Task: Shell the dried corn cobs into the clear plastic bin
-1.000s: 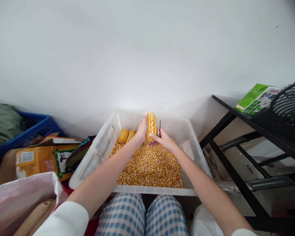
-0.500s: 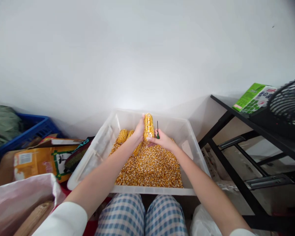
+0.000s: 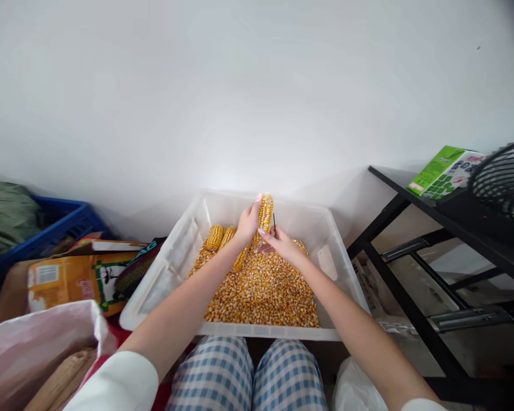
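My left hand (image 3: 248,222) is closed around a yellow ear of corn (image 3: 265,211), held tilted above a clear plastic bin (image 3: 352,285). A few kernel rows are gone from the ear, leaving pale gaps. In my right hand (image 3: 281,245) is a thin tool, apparently a screwdriver (image 3: 274,224), with a dark shaft pointing up and a green handle mostly hidden by the fingers. The right thumb presses on the lower part of the ear. Loose corn kernels (image 3: 265,297) heap up in the bin below. More whole ears (image 3: 215,237) lie at its back left.
On the left stand a blue crate (image 3: 64,220), an orange packet (image 3: 64,279) and a white bag (image 3: 38,322) with bare cobs inside. To the right, a black frame shelf (image 3: 411,297) carries a green box (image 3: 439,171) and a black fan (image 3: 505,180). A white wall rises behind.
The ear has turned and tilted to the right in my left hand, showing a different side. My right hand stays beside its lower end with the tool.
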{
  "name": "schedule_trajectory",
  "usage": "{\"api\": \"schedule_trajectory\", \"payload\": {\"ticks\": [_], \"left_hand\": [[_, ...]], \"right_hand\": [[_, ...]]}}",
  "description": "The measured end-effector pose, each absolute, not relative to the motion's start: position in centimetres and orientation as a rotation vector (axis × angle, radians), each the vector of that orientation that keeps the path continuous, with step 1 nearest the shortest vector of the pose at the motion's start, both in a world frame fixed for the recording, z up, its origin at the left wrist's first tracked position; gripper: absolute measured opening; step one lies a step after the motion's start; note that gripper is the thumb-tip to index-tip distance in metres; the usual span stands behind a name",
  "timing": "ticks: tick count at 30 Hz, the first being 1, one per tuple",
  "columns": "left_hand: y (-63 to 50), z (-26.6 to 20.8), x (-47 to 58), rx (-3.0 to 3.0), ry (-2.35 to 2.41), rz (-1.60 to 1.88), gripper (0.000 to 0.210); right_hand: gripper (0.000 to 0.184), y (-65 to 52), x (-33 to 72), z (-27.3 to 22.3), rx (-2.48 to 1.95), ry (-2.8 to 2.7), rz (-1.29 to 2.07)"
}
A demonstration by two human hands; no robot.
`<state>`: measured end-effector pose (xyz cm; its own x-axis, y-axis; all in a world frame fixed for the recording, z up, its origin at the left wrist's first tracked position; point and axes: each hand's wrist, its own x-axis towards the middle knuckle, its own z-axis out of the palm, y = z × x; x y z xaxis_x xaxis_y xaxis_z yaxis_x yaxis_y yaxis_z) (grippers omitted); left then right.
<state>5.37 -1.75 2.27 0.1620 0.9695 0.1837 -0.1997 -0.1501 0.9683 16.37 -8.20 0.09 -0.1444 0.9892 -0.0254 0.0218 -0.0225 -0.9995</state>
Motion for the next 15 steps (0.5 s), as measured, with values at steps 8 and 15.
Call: {"api": "schedule_trajectory", "payload": {"ticks": [8,15], "left_hand": [[-2.4,3.7,4.5,1.578,0.954,1.52,0.035],[-3.2,3.3,5.2,1.731,0.906,1.406,0.035]], "right_hand": [[0.036,-7.7,17.9,1.1,-1.124,-1.264,1.18],[0.042,-7.6,17.6,1.6,-1.127,-1.1,1.088]]}}
